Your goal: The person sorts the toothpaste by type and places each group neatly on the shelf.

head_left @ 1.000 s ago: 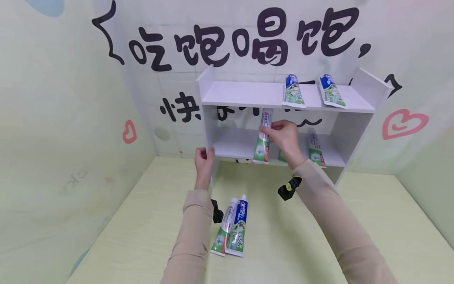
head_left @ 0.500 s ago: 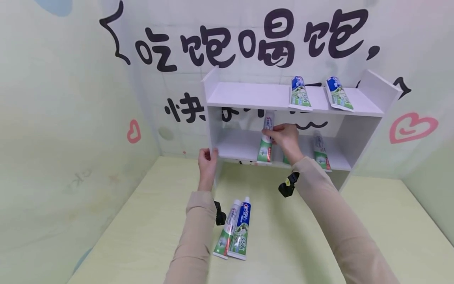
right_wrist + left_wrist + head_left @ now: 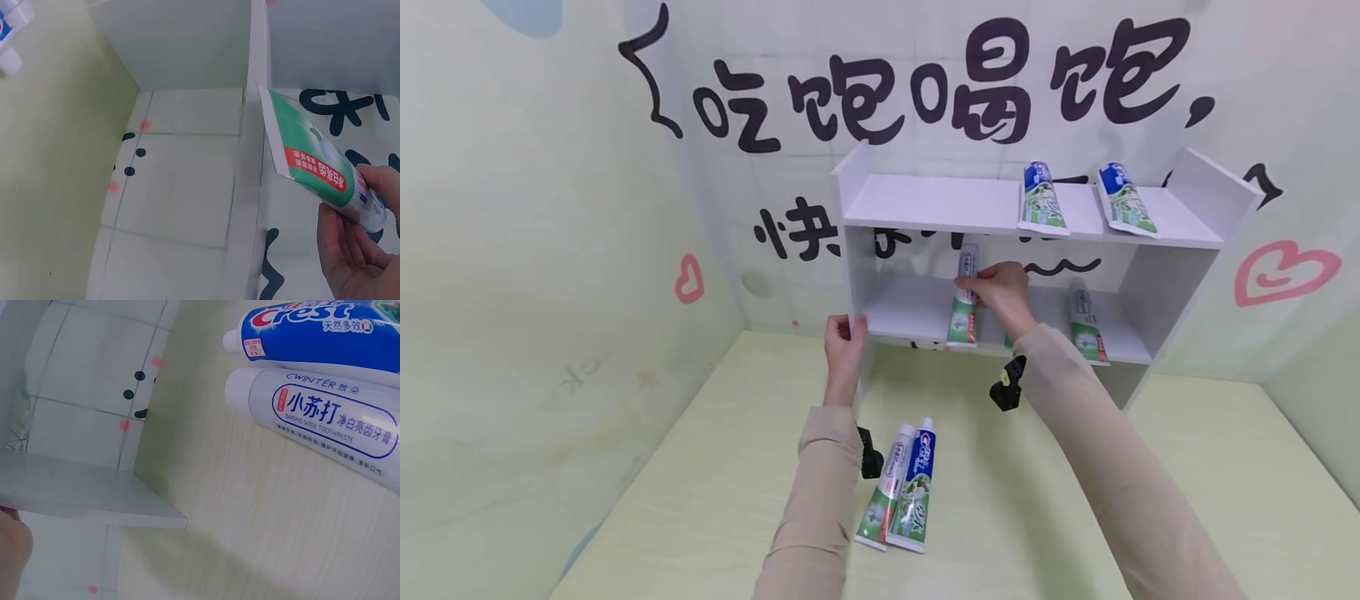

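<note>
My right hand pinches a white-and-green toothpaste tube between thumb and fingers. It is inside the white shelf unit's middle level, cap end up and back, flat end at the front edge of the lower board. In the right wrist view the flat end of the toothpaste tube overlaps that board's edge. My left hand grips the front edge of the left side panel. Two more toothpaste tubes lie on the table: a white-and-green one and a blue-and-green Crest one.
Two blue-and-green tubes lie on the top board. Another white-and-green tube leans at the right of the lower board, and one more is mostly hidden behind my right hand. A lettered wall stands behind the shelf.
The head view has shifted slightly. Relative to the shelf, the held tube has moved a little left, and its cap end sits lower. My left hand stays on the side panel.
</note>
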Motion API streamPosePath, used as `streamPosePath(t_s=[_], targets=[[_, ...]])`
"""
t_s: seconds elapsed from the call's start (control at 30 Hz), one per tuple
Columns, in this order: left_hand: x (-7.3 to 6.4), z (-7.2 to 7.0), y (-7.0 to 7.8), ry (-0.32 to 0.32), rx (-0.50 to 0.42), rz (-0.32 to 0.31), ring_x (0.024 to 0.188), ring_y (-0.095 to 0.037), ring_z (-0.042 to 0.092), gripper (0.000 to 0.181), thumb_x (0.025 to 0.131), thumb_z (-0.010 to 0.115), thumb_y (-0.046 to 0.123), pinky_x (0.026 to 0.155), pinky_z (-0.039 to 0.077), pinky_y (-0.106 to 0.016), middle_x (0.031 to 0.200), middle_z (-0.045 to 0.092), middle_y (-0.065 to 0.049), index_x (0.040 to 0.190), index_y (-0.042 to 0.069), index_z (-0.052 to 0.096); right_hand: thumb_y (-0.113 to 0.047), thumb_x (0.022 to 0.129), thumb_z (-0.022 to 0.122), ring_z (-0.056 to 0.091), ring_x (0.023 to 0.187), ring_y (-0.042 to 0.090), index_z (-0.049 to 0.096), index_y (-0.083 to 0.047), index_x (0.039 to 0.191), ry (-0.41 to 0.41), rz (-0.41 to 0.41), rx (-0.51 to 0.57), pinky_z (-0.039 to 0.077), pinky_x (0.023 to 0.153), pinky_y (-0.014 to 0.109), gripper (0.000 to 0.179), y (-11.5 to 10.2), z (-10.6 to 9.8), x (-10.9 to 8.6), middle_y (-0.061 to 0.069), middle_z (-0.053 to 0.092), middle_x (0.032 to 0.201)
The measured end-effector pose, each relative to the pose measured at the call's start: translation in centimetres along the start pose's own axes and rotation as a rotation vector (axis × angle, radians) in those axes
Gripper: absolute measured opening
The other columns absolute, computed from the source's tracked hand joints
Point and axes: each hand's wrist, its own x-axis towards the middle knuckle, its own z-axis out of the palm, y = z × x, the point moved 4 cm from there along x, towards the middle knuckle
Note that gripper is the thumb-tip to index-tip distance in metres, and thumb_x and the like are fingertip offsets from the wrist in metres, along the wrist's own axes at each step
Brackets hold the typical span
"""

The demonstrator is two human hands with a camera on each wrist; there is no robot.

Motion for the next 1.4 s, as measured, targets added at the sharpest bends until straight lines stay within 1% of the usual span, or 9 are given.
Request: streamPosePath(t_s=[0.2, 0.4, 0.53, 0.73, 0.97, 1.1, 1.27, 1.33, 1.4], targets=[[-0.6, 0.5, 0.0, 0.012, 0.033, 0.027, 0.083, -0.013, 0.045, 0.024, 0.089, 0.055, 0.020, 0.071, 0.039, -0.024, 0.089, 0.048, -0.002, 0.102, 0.001, 0.048, -0.025, 0.079, 0.069, 0.053, 0.060, 0.009, 0.059, 0.005, 0.103, 0.012, 0.011, -0.079, 0.047, 0.060, 0.022, 0.040, 0.4, -0.1, 0.5, 0.016, 0.063, 0.100], [-0.9, 0.7, 0.2, 0.018, 0.037, 0.034, 0.083, -0.014, 0.045, 0.024, 0.090, 0.055, 0.020, 0.071, 0.039, -0.023, 0.089, 0.049, -0.003, 0.103, 0.000, 0.049, -0.026, 0.079, 0.068, 0.054, 0.066, 0.011, 0.058, 0.005, 0.106, -0.016, 0.097, -0.142, 0.046, 0.063, 0.021, 0.043, 0.7, 0.1, 0.9, 0.016, 0.063, 0.101], [-1.0, 0.8, 0.0, 0.020, 0.035, 0.036, 0.081, -0.013, 0.045, 0.023, 0.090, 0.055, 0.020, 0.070, 0.038, -0.023, 0.087, 0.048, -0.001, 0.101, 0.000, 0.049, -0.025, 0.079, 0.068, 0.054, 0.061, 0.010, 0.056, 0.007, 0.109, -0.041, 0.137, -0.209, 0.045, 0.060, 0.020, 0.045, 1.2, 0.3, 1.1, 0.018, 0.064, 0.103], [-1.2, 1.1, 0.1, 0.029, 0.027, 0.042, 0.080, -0.012, 0.045, 0.022, 0.089, 0.056, 0.017, 0.069, 0.039, -0.022, 0.086, 0.049, -0.002, 0.100, -0.001, 0.049, -0.025, 0.079, 0.067, 0.051, 0.059, 0.011, 0.054, 0.007, 0.107, -0.036, 0.132, -0.266, 0.041, 0.053, 0.020, 0.044, 1.7, 0.5, 1.1, 0.010, 0.057, 0.084], [-1.0, 1.0, 0.2, 0.009, 0.029, 0.046, 0.080, -0.013, 0.044, 0.023, 0.089, 0.055, 0.019, 0.069, 0.038, -0.023, 0.086, 0.047, -0.001, 0.101, 0.001, 0.048, -0.025, 0.080, 0.067, 0.050, 0.057, 0.010, 0.054, 0.007, 0.106, -0.032, 0.104, -0.289, 0.041, 0.051, 0.018, 0.043, 1.6, 0.5, 1.2, 0.010, 0.057, 0.081], [-0.7, 0.9, 0.3, 0.014, 0.036, 0.049, 0.081, -0.013, 0.045, 0.024, 0.089, 0.055, 0.020, 0.070, 0.038, -0.023, 0.087, 0.048, -0.001, 0.102, 0.001, 0.049, -0.025, 0.081, 0.065, 0.052, 0.061, 0.012, 0.054, 0.007, 0.108, -0.067, 0.110, -0.302, 0.043, 0.055, 0.020, 0.043, 1.2, 0.7, 1.0, 0.010, 0.057, 0.084], [-0.6, 0.5, 0.2, 0.009, 0.033, 0.037, 0.083, -0.014, 0.046, 0.025, 0.090, 0.055, 0.020, 0.071, 0.040, -0.024, 0.090, 0.049, -0.003, 0.104, 0.001, 0.049, -0.024, 0.081, 0.064, 0.053, 0.076, 0.017, 0.050, 0.008, 0.114, -0.108, 0.119, -0.304, 0.046, 0.069, 0.025, 0.048, 0.9, 1.1, 0.8, 0.014, 0.057, 0.098], [-0.5, 0.4, 0.2, 0.008, 0.036, 0.031, 0.084, -0.014, 0.046, 0.025, 0.090, 0.054, 0.021, 0.071, 0.040, -0.024, 0.092, 0.050, -0.004, 0.104, 0.002, 0.048, -0.023, 0.081, 0.063, 0.054, 0.079, 0.019, 0.050, 0.009, 0.114, -0.116, 0.110, -0.299, 0.048, 0.073, 0.027, 0.047, 0.9, 1.2, 0.8, 0.016, 0.058, 0.101], [-0.5, 0.2, 0.1, 0.011, 0.038, 0.029, 0.084, -0.014, 0.047, 0.025, 0.090, 0.054, 0.021, 0.071, 0.040, -0.024, 0.093, 0.051, -0.005, 0.105, 0.001, 0.048, -0.022, 0.081, 0.064, 0.054, 0.079, 0.019, 0.053, 0.008, 0.110, -0.112, 0.100, -0.293, 0.048, 0.072, 0.027, 0.044, 1.0, 1.4, 0.8, 0.016, 0.059, 0.099]])
